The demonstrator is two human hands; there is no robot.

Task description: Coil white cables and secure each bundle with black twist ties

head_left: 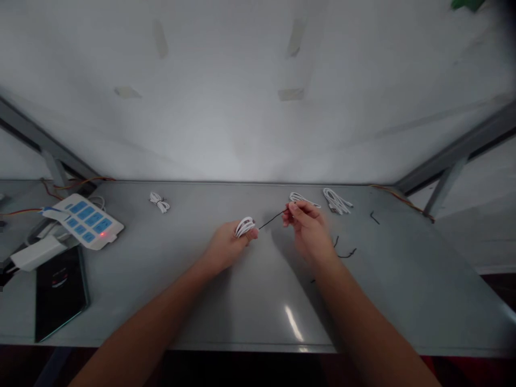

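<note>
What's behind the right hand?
A bundled white cable shows just beyond the right hand and its fingers, on the grey tabletop. The hand covers the cable's near end, so that part can't be seen.

White wall [226,91] ahead, marked with pale tape scraps [290,94], brightest low at centre. Grey metal frame rail [463,145] angles in on the right, matching rail [40,137] on the left, both with struts. Grey metal counter [250,322], glossy, hard glare spot [292,322] near front edge. Below that edge it's dark, floor unclear. Green object [465,4] cut off top right. Light dim overall.
</note>
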